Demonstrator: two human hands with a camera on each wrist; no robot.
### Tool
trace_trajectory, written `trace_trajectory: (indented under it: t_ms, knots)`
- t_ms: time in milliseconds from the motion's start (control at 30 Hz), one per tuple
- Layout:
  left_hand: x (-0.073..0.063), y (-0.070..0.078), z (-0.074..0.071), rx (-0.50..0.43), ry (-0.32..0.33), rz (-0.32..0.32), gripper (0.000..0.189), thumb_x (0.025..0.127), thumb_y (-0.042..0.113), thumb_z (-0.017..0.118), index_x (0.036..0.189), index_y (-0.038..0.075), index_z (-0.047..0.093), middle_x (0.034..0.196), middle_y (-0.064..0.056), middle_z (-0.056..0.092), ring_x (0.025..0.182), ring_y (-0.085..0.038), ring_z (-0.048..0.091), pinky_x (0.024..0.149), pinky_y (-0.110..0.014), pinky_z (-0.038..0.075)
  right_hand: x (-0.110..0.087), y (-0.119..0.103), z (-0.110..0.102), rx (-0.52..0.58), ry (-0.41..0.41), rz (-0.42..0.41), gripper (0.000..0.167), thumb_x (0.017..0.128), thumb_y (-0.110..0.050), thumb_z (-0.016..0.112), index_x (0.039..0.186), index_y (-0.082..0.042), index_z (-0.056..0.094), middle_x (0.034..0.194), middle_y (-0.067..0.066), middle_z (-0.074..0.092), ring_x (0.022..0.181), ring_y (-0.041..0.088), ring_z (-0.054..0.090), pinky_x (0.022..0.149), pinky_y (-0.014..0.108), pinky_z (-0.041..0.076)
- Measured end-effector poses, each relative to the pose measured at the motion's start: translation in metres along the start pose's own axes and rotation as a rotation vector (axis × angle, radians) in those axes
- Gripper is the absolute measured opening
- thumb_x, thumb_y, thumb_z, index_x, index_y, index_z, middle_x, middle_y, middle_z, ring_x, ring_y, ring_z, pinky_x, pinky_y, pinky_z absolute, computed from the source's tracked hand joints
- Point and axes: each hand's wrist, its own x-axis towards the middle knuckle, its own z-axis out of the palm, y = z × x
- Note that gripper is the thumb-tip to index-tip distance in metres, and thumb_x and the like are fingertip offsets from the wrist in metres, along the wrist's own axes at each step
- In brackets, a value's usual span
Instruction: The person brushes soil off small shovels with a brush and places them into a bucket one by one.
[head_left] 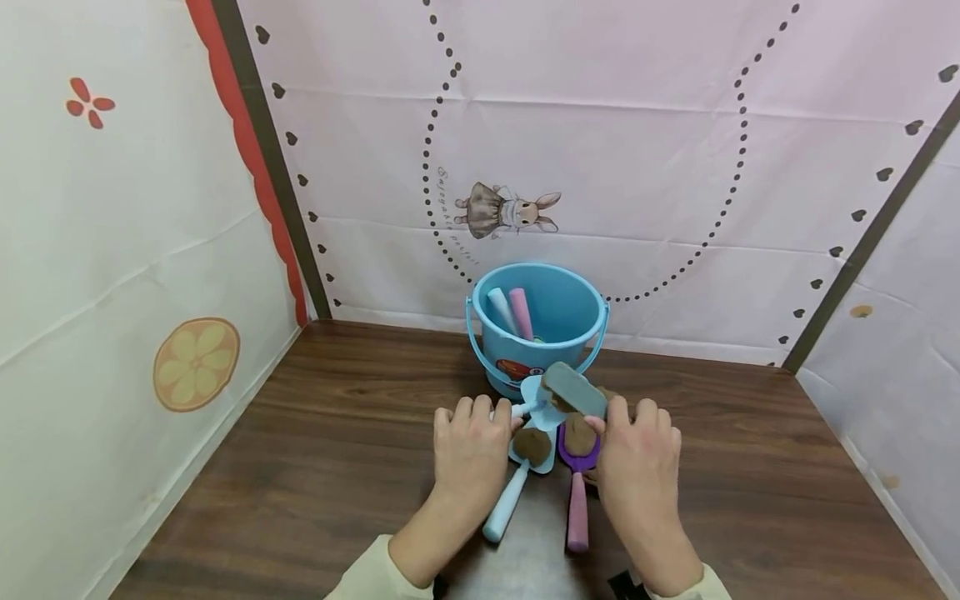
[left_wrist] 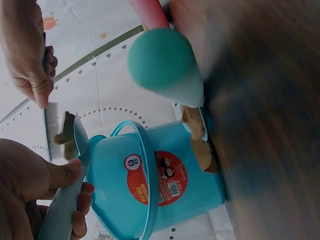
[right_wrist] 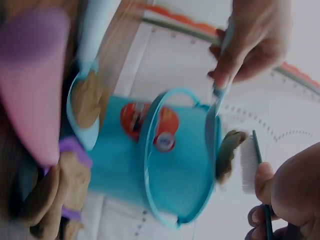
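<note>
My left hand [head_left: 472,442] grips the handle of a light blue toy shovel [left_wrist: 62,212], its blade raised in front of the bucket's rim. A brown, sand-like lump [right_wrist: 229,152] clings to that blade. With my right hand [head_left: 641,458] I hold a brush [head_left: 576,390] with a grey-green back; its white bristles [right_wrist: 248,165] face the lump, and contact is unclear. Below my hands lie a second light blue shovel [head_left: 506,504] and a purple shovel [head_left: 577,512] with a pink handle. Each carries a brown lump, and more brown pieces [right_wrist: 42,200] sit by the purple one.
A blue bucket [head_left: 491,343] stands behind the shovels, against the back wall. Inside it lean a light blue handle [head_left: 501,308] and a pink handle [head_left: 521,312]. Patterned sheets [head_left: 637,192] enclose the dark wooden table [head_left: 360,433] on three sides.
</note>
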Motion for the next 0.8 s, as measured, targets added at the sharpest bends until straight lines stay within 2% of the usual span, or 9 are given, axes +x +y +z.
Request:
trace_trajectory:
  t_ms: [133, 200, 333, 533, 667, 800]
  knots:
    - [0.002, -0.001, -0.003, 0.001, 0.017, 0.0, 0.03, 0.081, 0.042, 0.082, 0.08, 0.013, 0.072, 0.067, -0.004, 0.055, 0.063, -0.023, 0.054, 0.055, -0.037, 0.033, -0.008, -0.014, 0.0, 0.016, -0.014, -0.084, 0.04, 0.09, -0.037, 0.067, 0.087, 0.001, 0.054, 0.071, 0.012, 0.041, 0.06, 0.028, 0.039, 0.053, 0.036, 0.03]
    - [0.003, 0.0, -0.006, 0.0, 0.009, -0.004, 0.03, 0.079, 0.041, 0.083, 0.081, 0.013, 0.073, 0.068, -0.004, 0.057, 0.064, -0.023, 0.055, 0.055, -0.037, 0.034, -0.012, -0.019, 0.002, 0.004, -0.04, -0.1, 0.041, 0.091, -0.039, 0.066, 0.087, 0.0, 0.054, 0.072, 0.013, 0.043, 0.06, 0.028, 0.041, 0.053, 0.036, 0.031]
    - [0.003, 0.002, -0.01, -0.003, -0.021, -0.013, 0.029, 0.08, 0.041, 0.083, 0.086, 0.013, 0.076, 0.071, -0.005, 0.06, 0.066, -0.022, 0.056, 0.056, -0.037, 0.036, -0.014, -0.022, 0.008, -0.029, -0.079, -0.05, 0.041, 0.092, -0.039, 0.066, 0.088, -0.001, 0.054, 0.073, 0.015, 0.044, 0.063, 0.03, 0.043, 0.055, 0.038, 0.033]
    - [0.003, 0.006, -0.01, -0.003, -0.036, 0.0, 0.028, 0.084, 0.041, 0.079, 0.091, 0.014, 0.078, 0.074, -0.004, 0.063, 0.066, -0.021, 0.056, 0.055, -0.035, 0.036, -0.007, -0.01, 0.009, -0.031, -0.086, 0.025, 0.038, 0.091, -0.035, 0.07, 0.088, 0.0, 0.055, 0.07, 0.013, 0.042, 0.062, 0.029, 0.041, 0.056, 0.038, 0.032]
    - [0.001, 0.009, -0.008, 0.0, -0.036, 0.0, 0.029, 0.083, 0.043, 0.079, 0.09, 0.015, 0.078, 0.073, -0.003, 0.064, 0.065, -0.02, 0.056, 0.055, -0.034, 0.037, -0.003, 0.0, 0.009, -0.024, -0.071, 0.052, 0.038, 0.092, -0.035, 0.07, 0.089, 0.0, 0.055, 0.069, 0.013, 0.04, 0.061, 0.03, 0.041, 0.055, 0.038, 0.031]
    - [0.001, 0.007, -0.007, 0.007, -0.026, 0.003, 0.032, 0.079, 0.045, 0.081, 0.089, 0.015, 0.078, 0.072, -0.003, 0.062, 0.064, -0.02, 0.055, 0.055, -0.035, 0.036, 0.005, 0.017, 0.005, -0.029, 0.008, 0.093, 0.039, 0.091, -0.034, 0.069, 0.088, 0.002, 0.053, 0.071, 0.018, 0.043, 0.062, 0.039, 0.046, 0.054, 0.045, 0.034]
